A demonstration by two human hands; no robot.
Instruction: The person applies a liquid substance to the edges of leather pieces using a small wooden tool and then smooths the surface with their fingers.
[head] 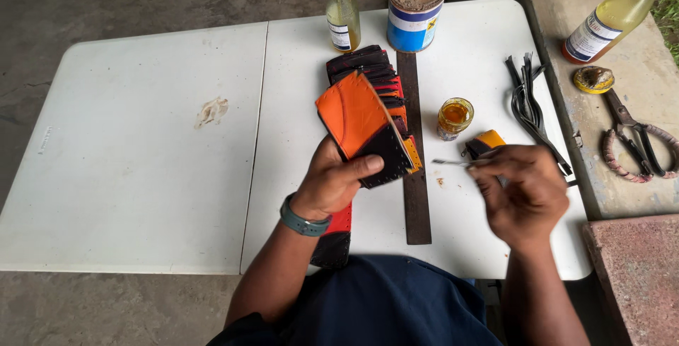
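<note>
From the head camera, the left hand (331,185) is gripping an orange-and-black stitched leather panel (362,125), thumb pressing its black lower edge, fingers closing behind it. Beyond that grip, a row of similar red, orange and black leather pieces (368,70) is lying along a long dark metal ruler (415,176). The right hand (523,192) is pinching a thin metal needle-like tool (453,163), its tip pointing toward the held panel. Just past those fingers, a small glass jar of amber liquid (454,117) is standing on the white folding table (141,155).
</note>
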